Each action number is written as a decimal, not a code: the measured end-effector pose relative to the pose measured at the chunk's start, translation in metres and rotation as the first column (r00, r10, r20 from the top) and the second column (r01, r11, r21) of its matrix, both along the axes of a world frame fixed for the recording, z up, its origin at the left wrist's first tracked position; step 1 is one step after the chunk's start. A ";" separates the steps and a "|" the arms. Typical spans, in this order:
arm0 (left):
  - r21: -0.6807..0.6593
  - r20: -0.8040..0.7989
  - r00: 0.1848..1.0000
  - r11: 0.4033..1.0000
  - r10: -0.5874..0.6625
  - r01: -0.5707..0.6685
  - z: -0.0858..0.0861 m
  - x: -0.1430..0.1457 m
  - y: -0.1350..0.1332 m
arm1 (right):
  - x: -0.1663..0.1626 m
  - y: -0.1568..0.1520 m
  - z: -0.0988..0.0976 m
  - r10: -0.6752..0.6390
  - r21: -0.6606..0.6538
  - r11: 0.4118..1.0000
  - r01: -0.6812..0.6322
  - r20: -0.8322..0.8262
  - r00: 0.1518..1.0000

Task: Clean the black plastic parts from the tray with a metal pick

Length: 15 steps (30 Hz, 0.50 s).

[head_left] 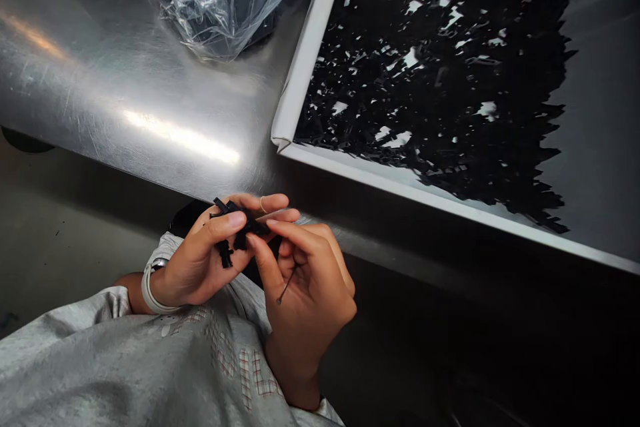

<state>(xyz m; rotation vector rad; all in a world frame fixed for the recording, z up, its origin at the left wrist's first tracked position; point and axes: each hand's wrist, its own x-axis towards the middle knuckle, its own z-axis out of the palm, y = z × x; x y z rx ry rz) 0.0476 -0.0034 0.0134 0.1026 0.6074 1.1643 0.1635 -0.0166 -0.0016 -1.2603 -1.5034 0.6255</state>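
Note:
Several small black plastic parts (pixel 235 223) lie bunched in my left hand (pixel 200 260), pressed under its thumb against the fingers. My right hand (pixel 310 267) meets them from the right, its thumb and index finger pinching at the end of one part. Tucked under the curled fingers of the right hand is a thin metal rod (pixel 287 285) with a small knob at its lower end. Both hands are in front of my body, just off the near edge of the metal table. Fingers cover much of the parts, so their exact shape is hard to make out.
A white shallow box (pixel 400 190) on the right holds a large pile of black plastic pieces (pixel 450 80). At the top, a clear plastic bag (pixel 220 7) with dark contents stands on the shiny metal table (pixel 100 93).

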 end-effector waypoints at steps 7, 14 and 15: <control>-0.101 0.037 0.999 0.995 -0.008 0.012 -0.002 -0.001 0.000 | -0.002 0.003 -0.001 -0.009 -0.009 1.000 0.008 -0.014 1.000; -0.204 0.120 0.993 0.979 0.005 0.020 -0.004 -0.001 0.005 | -0.002 0.004 -0.004 -0.014 -0.047 0.999 0.012 -0.041 0.999; -0.215 0.129 0.992 0.976 0.000 0.027 -0.004 -0.001 0.005 | -0.001 0.004 -0.004 -0.017 -0.043 0.999 0.015 -0.038 0.999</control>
